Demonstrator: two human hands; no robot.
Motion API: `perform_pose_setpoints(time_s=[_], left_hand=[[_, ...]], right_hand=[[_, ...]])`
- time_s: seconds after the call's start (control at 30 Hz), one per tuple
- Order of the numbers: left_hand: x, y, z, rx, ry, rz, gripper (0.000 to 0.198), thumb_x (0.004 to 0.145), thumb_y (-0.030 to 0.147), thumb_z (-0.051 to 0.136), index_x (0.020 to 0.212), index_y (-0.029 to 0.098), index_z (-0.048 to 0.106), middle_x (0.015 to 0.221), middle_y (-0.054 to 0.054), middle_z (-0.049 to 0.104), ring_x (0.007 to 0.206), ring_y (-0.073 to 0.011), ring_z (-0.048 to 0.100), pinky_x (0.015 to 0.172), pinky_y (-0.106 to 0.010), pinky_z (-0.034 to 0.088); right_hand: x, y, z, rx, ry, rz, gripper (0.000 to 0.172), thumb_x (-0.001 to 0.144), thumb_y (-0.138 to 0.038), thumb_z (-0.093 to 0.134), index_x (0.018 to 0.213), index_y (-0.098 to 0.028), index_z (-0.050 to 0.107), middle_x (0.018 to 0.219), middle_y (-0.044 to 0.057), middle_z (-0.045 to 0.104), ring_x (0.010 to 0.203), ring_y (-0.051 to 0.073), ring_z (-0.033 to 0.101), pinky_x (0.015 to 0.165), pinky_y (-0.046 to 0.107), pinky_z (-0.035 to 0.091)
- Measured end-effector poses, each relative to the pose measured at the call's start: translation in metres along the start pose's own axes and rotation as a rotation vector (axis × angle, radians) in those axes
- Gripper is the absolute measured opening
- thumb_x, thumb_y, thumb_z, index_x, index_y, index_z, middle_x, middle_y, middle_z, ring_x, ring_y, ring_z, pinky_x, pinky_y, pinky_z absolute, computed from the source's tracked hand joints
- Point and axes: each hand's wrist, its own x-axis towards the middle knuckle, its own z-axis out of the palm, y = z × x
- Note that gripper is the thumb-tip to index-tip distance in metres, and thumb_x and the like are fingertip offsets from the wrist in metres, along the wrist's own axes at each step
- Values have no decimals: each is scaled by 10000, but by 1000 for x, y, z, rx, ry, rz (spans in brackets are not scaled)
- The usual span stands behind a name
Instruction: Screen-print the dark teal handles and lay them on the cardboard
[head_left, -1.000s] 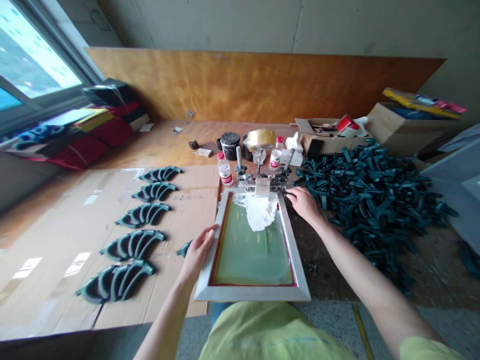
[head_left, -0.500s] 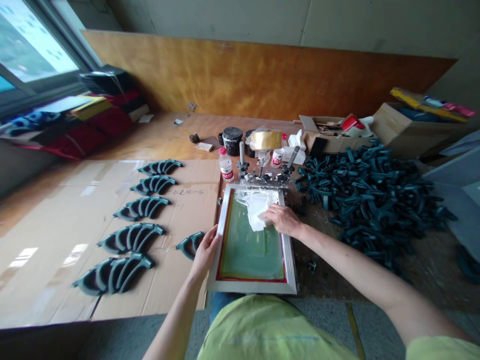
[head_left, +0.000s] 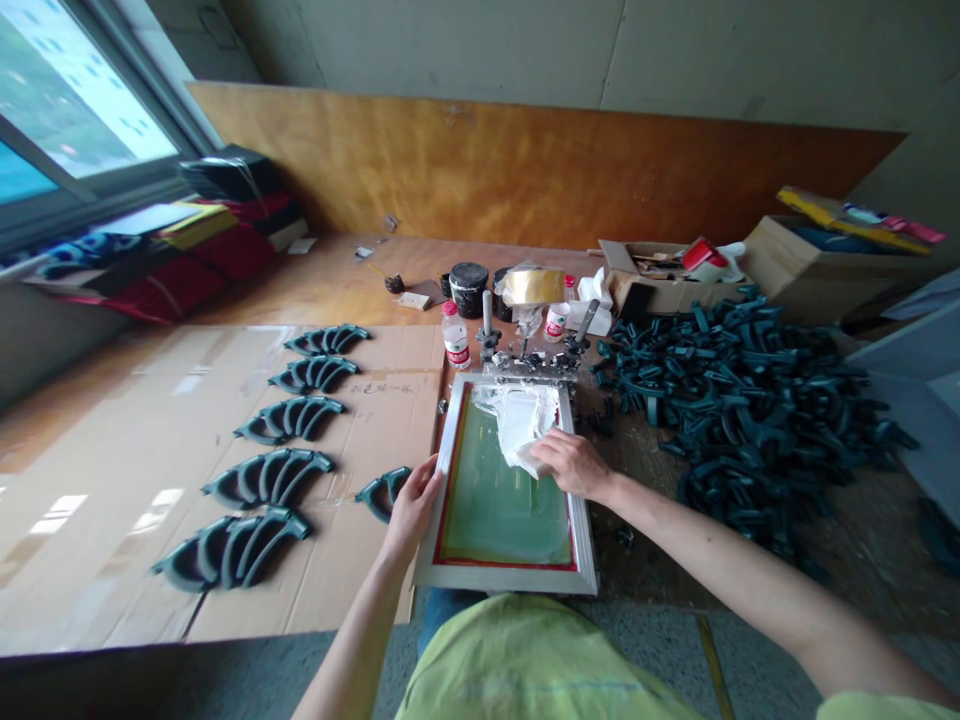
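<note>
Since the earlier frame, the right hand (head_left: 571, 465) is sliding a little nearer across the screen frame (head_left: 504, 580), its fingers bunched and pressing into the white paste (head_left: 519, 425) on the green mesh; whether they are gripping anything there, I cannot tell. The left hand (head_left: 411, 508) is clasping the frame's left rail, its fingers curled round it, keeping the frame flat on the bench. Holding that grip firm and the pressure even seems the sound way to work. The hinge clamps (head_left: 531, 362) are pinning the frame's far edge. To the left, dark green arc-shaped parts (head_left: 266, 477) are lying in rows on cardboard (head_left: 397, 350), with one loose part (head_left: 384, 492) sitting just beside the left hand. To the right, a heap of parts (head_left: 750, 420) is crowding the bench, while a bottle (head_left: 455, 338) and an ink tin (head_left: 469, 290) are standing beyond the clamps.
</note>
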Motion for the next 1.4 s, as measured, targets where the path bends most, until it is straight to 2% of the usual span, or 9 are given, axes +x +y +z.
perform_pose_setpoints(time_s=[0.27,0.43,0.57,0.7,0.83,0.93,1.1,1.2,1.4], left_hand=[[-20,55,-5,-8,-92,-25,769,679,540,749,1351,235,533,815,-23,722,663,-184,671,554,-248,505],[-24,113,-3,-30,-89,168,579,723,663,630,1009,165,701,828,-45,709,666,-178,637,557,-260,510],[-6,160,15,-163,-99,411,530,729,603,643,1037,172,647,957,-69,701,774,-195,665,579,-256,521],[11,187,32,-219,-142,403,523,819,651,499,987,168,607,884,-87,690,741,-175,660,526,-218,491],[5,145,48,-294,14,347,508,834,616,535,1151,218,535,888,-45,695,700,-136,654,537,-196,492],[-19,77,67,-171,-174,-78,559,829,605,563,1155,152,564,969,-130,717,707,-187,686,511,-246,515],[-50,-1,77,-332,-180,-393,331,898,444,545,991,133,610,919,-131,731,824,-230,721,598,-289,555],[-40,-21,35,-262,36,-347,275,901,388,519,890,131,615,768,-94,724,678,-191,708,544,-255,528],[-13,-69,-92,131,499,-344,327,840,454,431,698,179,538,531,-72,638,449,-204,609,452,-311,504]], right_hand=[[83,43,-48,22,139,373,659,781,-170,709,1386,-325,499,1056,22,606,875,171,605,804,274,483],[59,84,-70,-11,445,558,492,847,-252,626,1332,-248,547,1117,72,620,875,200,615,815,337,490],[9,86,-41,44,342,700,185,877,-238,559,1000,-186,687,879,64,683,835,220,630,751,324,479],[-14,53,6,89,119,503,227,857,-335,639,1051,-219,658,998,55,682,928,204,615,800,310,456],[-10,23,17,12,30,405,228,839,-258,680,1065,-236,657,1029,48,621,1003,197,550,866,320,413],[-9,-8,16,-7,97,400,112,857,-255,662,961,-217,677,938,42,582,917,182,524,824,305,403],[-14,-50,31,5,43,-65,178,933,-248,536,1045,-237,675,936,44,606,923,182,510,848,314,392],[-16,-2,22,-37,5,-8,220,932,-208,524,1094,-243,670,954,42,635,934,179,523,832,297,404],[-31,161,-35,-476,-13,787,349,893,-74,386,1083,-139,671,1120,171,618,1086,275,476,837,358,418]])
